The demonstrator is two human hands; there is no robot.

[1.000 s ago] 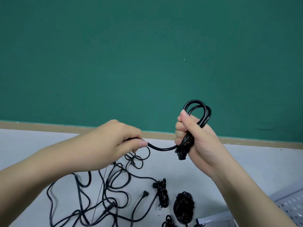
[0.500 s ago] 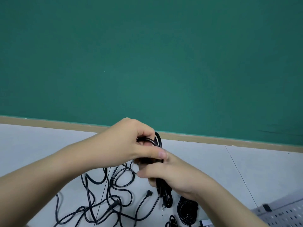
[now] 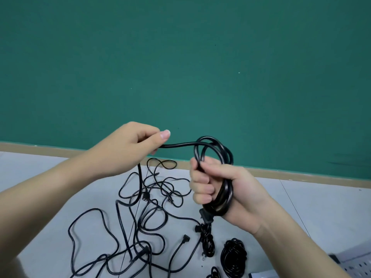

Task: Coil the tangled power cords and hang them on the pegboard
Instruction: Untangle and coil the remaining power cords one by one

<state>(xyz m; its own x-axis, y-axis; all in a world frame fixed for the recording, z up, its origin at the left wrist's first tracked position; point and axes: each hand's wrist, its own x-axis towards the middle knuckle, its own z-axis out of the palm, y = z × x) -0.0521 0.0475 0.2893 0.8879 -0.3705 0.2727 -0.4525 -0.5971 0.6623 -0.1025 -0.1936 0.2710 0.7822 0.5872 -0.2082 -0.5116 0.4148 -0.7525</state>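
- The right hand (image 3: 217,187) is closed in a fist round a black power cord (image 3: 224,189), which is wound in several loops about the palm and fingers.
- The loops stand out above the fist as an upright ring and come out again below it, on the wrist side; a plug (image 3: 205,217) on this cord hangs just under the fist.
- From the top of the ring one strand runs level to the left hand (image 3: 132,145), which is held up beside the right hand and a little higher.
- The left hand pinches that strand between the thumb and curled fingers; the thumbnail faces the camera.
- Below the left hand the same cord drops down to the tangle of loose cords (image 3: 140,217) on the grey floor (image 3: 40,177).
- The tangle lies beneath and between the two forearms, with thin black cords crossing one another; an angled plug (image 3: 185,237) rests at its side nearest the right wrist.
- Beneath the right wrist a small bundled cord (image 3: 207,243) lies on the floor, and just beyond it, away from the tangle, lies a tightly coiled cord (image 3: 233,257).
- A corner of the perforated grey pegboard (image 3: 355,266) lies flat on the floor under the right forearm, at the picture's edge.
- Behind both hands stands a green wall (image 3: 180,67), with a tan baseboard (image 3: 301,173) where it meets the floor.
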